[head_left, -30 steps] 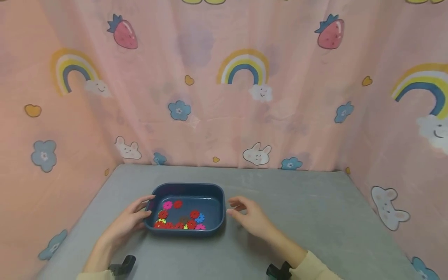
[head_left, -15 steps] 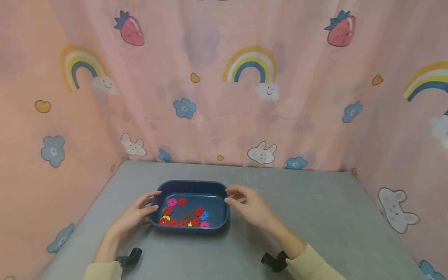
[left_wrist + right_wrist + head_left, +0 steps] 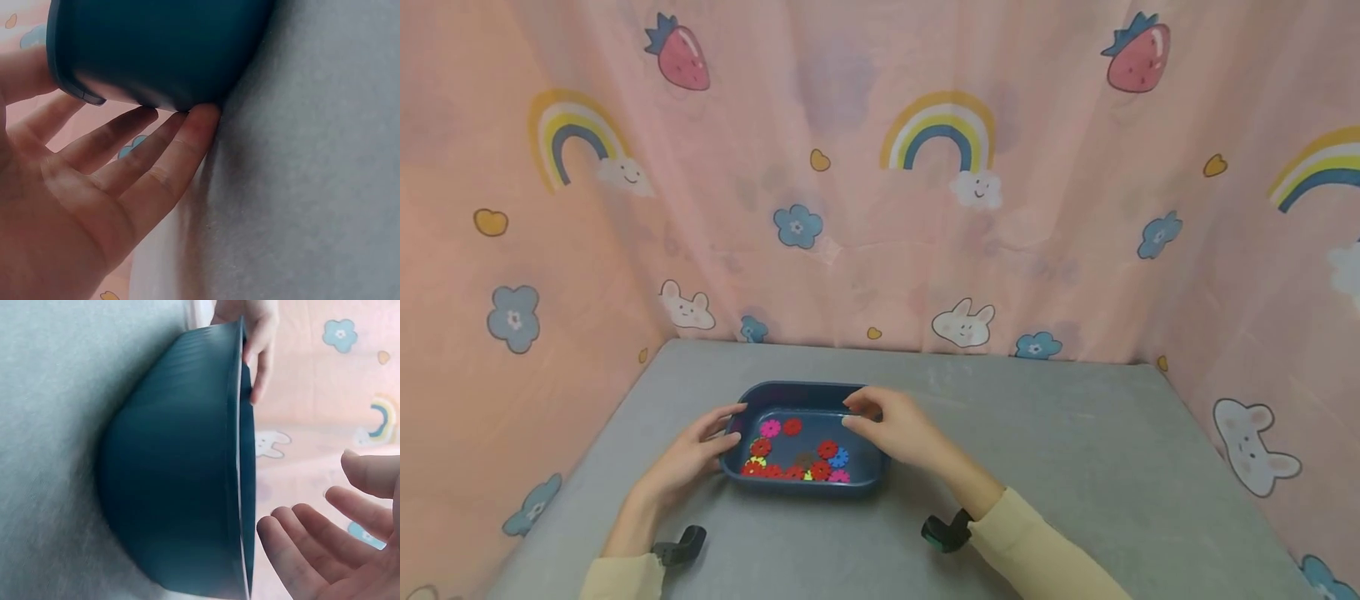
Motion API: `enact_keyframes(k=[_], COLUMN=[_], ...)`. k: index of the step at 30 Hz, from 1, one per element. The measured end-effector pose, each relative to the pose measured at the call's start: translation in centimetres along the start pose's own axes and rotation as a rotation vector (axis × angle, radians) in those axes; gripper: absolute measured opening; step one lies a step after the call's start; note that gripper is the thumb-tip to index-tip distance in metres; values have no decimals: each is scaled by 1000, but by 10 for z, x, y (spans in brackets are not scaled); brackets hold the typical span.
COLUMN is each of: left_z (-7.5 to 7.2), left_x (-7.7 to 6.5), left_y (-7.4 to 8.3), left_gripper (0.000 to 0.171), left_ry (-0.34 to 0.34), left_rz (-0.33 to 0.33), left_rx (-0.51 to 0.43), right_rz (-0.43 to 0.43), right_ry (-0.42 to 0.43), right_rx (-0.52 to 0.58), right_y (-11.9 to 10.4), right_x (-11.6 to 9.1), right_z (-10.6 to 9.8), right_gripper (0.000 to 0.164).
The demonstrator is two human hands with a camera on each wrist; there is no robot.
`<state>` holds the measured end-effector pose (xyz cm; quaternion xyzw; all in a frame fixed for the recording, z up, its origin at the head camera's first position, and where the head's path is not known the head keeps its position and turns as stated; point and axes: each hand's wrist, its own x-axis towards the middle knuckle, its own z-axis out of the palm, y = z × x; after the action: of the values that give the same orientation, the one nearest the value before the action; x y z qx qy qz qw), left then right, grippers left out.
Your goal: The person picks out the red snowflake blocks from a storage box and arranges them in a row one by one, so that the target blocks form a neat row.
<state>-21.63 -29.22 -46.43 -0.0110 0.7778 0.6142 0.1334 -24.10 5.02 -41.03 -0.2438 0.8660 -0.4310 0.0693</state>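
Observation:
A dark blue rectangular tray (image 3: 808, 489) with rounded corners stands on the grey table. Flower-shaped notched discs (image 3: 821, 471) in red, pink, yellow, blue and brown lie inside it, mostly along the near side. My left hand (image 3: 688, 454) holds the tray's left end; in the left wrist view, fingertips (image 3: 200, 119) press its outer wall low down, while the right wrist view shows digits reaching over the rim. Above the tray's right end hovers my right hand (image 3: 898, 425), its fingers loosely bent and nothing between them. Part of the right rim is hidden behind it.
The grey tabletop (image 3: 1037, 467) stretches around the tray. A pink curtain (image 3: 880, 250) printed with rainbows, strawberries and rabbits closes off the back and both sides. A black wrist camera (image 3: 947, 533) sits by the right sleeve, another black camera (image 3: 683, 546) by the left.
My right hand has moved left, from beside the tray to above its right end. The left hand stays at the tray's left end. The view has shifted slightly.

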Motion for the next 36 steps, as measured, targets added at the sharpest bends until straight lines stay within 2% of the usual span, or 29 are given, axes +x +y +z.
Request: enact_keyframes(k=[7,13,21,30,36], left_z=[0,0,2,1,0], left_x=[3,2,0,2,3], left_y=[-1,0,1,-1,-2], left_gripper=[56,56,55,54,54], left_ry=[-5,5,4,5,20], left_rz=[22,8,10,6,5], left_rx=[17,20,4,-16,-23], right_rz=[-13,41,97,125,89], right_ry=[-57,-143,-226,-254,-266], right_rx=[-33,-49,-130,-196,-255], right_y=[0,3,6,11,15], right_x=[23,38,51,58,60], right_z=[14,27,39,54,66], right_gripper=[33,32,37,36,30])
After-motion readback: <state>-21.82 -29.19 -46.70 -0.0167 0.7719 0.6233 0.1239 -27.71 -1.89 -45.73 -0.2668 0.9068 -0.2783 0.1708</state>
